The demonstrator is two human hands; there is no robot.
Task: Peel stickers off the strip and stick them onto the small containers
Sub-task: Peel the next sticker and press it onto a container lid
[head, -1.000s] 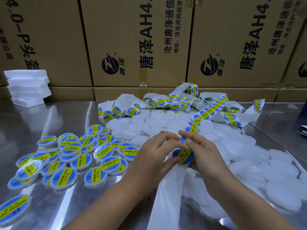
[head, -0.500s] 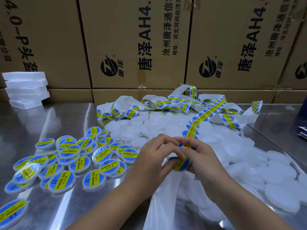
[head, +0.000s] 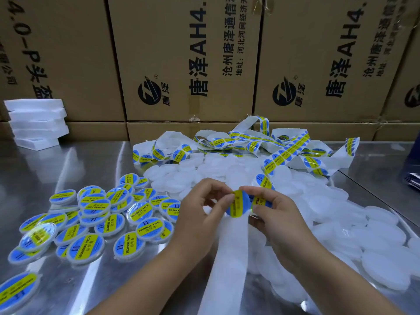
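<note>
In the head view, the left hand (head: 200, 214) is pinching a round blue-and-yellow sticker (head: 236, 204) by its edge. The right hand (head: 279, 214) is pinching the strip (head: 279, 158) just beside it. Whether the sticker is fully free, I cannot tell.

The peel is likely going best with the right hand holding the liner taut and the left pulling low and slowly, so the sticker is not folding onto itself.

Bare pots (head: 375, 237) are lying heaped under and right of the hands, and labelled pots (head: 91, 223) are crowding the left. The table (head: 68, 160) is showing bare steel at far left, and boxes (head: 181, 64) are walling its back edge.
</note>
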